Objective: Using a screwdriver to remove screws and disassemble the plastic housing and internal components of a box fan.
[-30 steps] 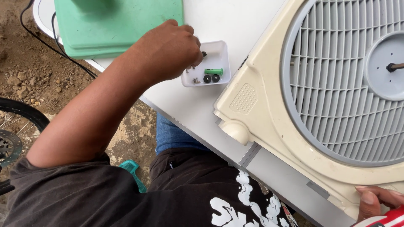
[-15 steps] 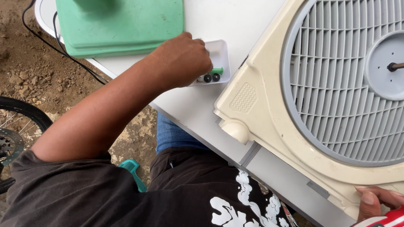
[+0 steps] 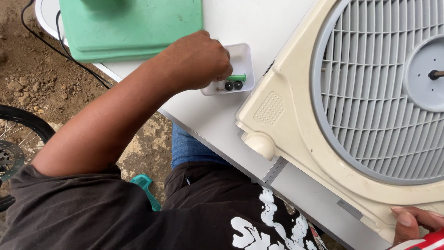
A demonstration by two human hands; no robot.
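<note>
At the far left, off the desk (image 3: 217,120), part of one spoked wheel (image 3: 14,143) stands on the dirt. On the desk's left end lies one green plastic slab (image 3: 134,28), with one black cable (image 3: 69,51) running beside it.

The left hand (image 3: 199,60) comes next. Its fingers are curled down into the near left corner of one small white tray (image 3: 240,58), just beside the fan. They hide whatever they may pinch, so I cannot tell whether the hand grips a part.

The step in hand looks like picking small hardware out of the tray. Showing in it are one green peg (image 3: 237,77), lying flat at the fingertips, and two black round pieces (image 3: 233,85) side by side below it. Lifting any of these would call for a fine fingertip pinch, as they lie close together against the tray wall.

To the right, one cream fan housing (image 3: 286,115) lies flat, with one grey grille (image 3: 370,115) and one bare shaft (image 3: 434,74) at its hub.

At the bottom right, the right hand (image 3: 414,222) has its fingers on the housing's lower corner. I cannot tell whether it clamps the corner or only rests there.
</note>
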